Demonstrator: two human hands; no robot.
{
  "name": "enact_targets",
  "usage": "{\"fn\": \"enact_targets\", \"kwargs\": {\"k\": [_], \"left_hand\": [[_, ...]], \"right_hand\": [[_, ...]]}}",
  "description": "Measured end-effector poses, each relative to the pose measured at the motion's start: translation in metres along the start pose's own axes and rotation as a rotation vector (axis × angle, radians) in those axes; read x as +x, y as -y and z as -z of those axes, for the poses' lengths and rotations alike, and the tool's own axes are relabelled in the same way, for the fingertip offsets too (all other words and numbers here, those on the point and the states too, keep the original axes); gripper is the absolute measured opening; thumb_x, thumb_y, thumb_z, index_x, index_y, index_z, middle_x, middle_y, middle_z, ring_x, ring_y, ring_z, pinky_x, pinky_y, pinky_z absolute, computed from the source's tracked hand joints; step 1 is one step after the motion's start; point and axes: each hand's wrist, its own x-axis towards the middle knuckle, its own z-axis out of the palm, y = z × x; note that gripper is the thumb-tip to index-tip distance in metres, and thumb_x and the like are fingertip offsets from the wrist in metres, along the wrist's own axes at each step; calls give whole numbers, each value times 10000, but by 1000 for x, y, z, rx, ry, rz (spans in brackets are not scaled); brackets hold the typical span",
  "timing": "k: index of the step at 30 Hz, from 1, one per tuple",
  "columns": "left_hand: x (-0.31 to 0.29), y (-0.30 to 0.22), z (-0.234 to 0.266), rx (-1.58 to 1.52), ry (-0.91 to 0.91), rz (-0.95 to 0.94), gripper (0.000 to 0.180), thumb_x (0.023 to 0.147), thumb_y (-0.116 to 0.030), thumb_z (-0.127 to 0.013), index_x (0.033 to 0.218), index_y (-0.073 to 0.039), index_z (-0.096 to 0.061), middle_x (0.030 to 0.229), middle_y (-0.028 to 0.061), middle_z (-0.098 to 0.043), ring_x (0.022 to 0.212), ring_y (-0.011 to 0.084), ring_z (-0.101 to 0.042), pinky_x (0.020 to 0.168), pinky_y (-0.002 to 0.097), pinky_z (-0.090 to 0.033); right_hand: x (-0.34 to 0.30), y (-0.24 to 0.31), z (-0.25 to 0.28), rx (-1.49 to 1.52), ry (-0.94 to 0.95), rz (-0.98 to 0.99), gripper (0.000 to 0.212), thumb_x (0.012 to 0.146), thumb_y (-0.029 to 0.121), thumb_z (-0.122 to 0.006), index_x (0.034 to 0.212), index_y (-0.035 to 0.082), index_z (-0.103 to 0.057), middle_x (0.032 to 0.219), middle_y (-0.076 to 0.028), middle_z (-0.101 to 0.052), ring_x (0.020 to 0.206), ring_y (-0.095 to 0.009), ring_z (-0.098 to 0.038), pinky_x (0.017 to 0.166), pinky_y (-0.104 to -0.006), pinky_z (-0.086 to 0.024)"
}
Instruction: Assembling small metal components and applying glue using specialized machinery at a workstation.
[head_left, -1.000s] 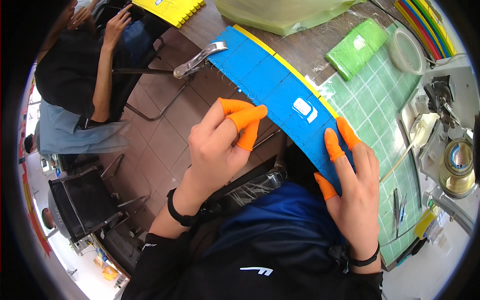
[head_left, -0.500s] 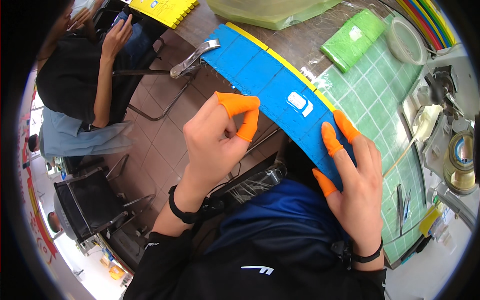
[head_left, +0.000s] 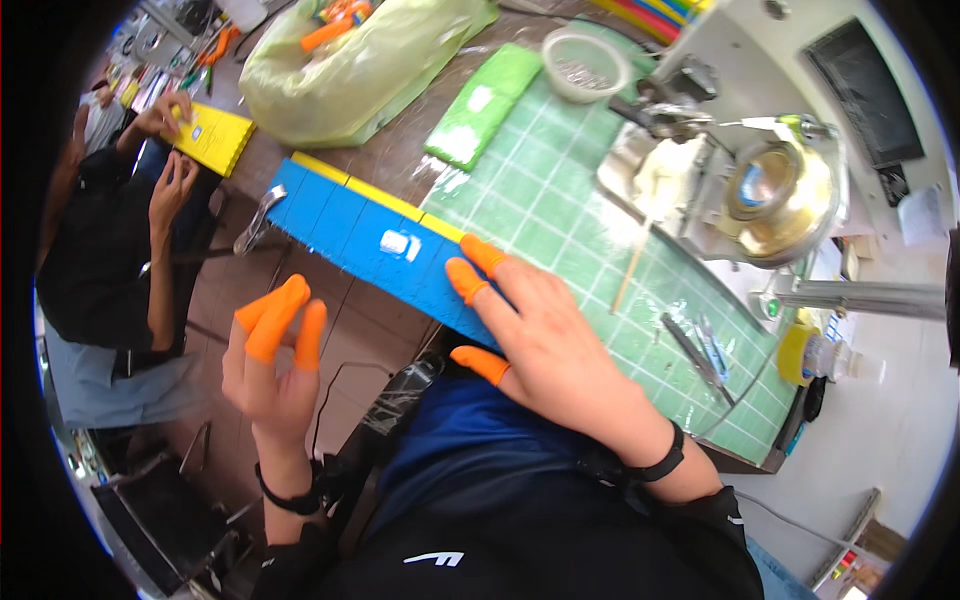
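Six orange fingercots (head_left: 482, 364) | one blue board (head_left: 340, 222) | right hand (head_left: 550, 335): spread on it | left hand (head_left: 272, 375): pinch unclear

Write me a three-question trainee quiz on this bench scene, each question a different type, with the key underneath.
1. True or false: the left hand and the right hand both wear orange finger cots.
2. Which hand has fingers resting on the blue segmented board? A) left B) right C) both
3. Fill in the colour: the strip along the board's far edge is ____.

Key: 1. True. 2. B. 3. Yellow.
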Motion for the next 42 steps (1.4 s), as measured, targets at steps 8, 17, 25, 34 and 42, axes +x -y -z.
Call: {"fn": "enact_targets", "kwargs": {"k": [8, 17, 25, 34, 42], "left_hand": [[32, -78, -18, -648, 229, -117, 640, 746, -174, -917, 1310, -44, -643, 1273, 196, -635, 996, 224, -690, 717, 285, -601], [91, -98, -43, -784, 550, -136, 536, 731, -171, -904, 1209, -46, -695, 1111, 109, -692, 798, 213, -708, 684, 287, -582], [129, -103, -83, -741, 839, -427, 546, 716, -124, -866, 1228, -90, -676, 1109, 110, -715, 826, 249, -714, 699, 329, -568], [123, -104, -102, -694, 661, -421, 543, 712, -230, -871, 1218, -96, -726, 1091, 97, -714, 795, 221, -700, 654, 295, -548], [164, -43, -52, -539, 409, -226, 319, 940, -319, -699, 1077, -40, -774, 973, 103, -680, 693, 162, -623, 640, 268, -480]], "right_hand": [[-42, 44, 68, 264, -5, 235, 296, 877, 180, -795, 1101, 13, -699, 878, -83, -649, 703, -230, -665, 591, -324, -551], [-55, 27, 85, 245, -145, 176, 258, 836, 140, -834, 1019, -5, -725, 853, -87, -640, 681, -216, -667, 567, -312, -551], [-57, 13, 87, 337, -191, 39, 216, 896, 163, -762, 1007, 31, -632, 881, -109, -609, 746, -290, -655, 620, -386, -550], [-52, -1, 97, 409, -127, -96, 303, 861, 221, -808, 1044, 58, -629, 987, -110, -649, 790, -326, -679, 680, -386, -566], [-57, -21, 110, -110, 92, -502, 558, 858, 252, -795, 1362, 109, -603, 1197, -177, -582, 1043, -341, -634, 861, -433, -557]]}}
